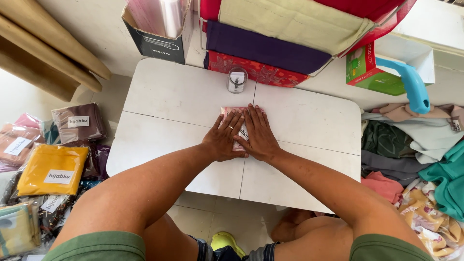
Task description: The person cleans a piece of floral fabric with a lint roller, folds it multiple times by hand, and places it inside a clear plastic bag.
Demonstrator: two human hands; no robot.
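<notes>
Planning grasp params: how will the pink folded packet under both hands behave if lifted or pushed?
Probably floppy: the pink packet looks like folded cloth, flattened under the left hand and right hand. Likely light for its size. If it is bagged like the packets on the floor, it may slide easily on the smooth white table.

Both hands (241, 135) cover most of the pink packet (232, 112), hiding its label.

A small pink clear-wrapped fabric packet (235, 117) with a white label lies mid-table under both hands. Behind it stands a white sticker roll (237, 79). Left, on the floor — bagged scarves, one yellow (52, 170), one brownish (78, 123), each white-labelled. A green-and-red carton (369, 71) sits right; a dark cardboard box (162, 38) — perhaps holding clear bags — behind.
</notes>
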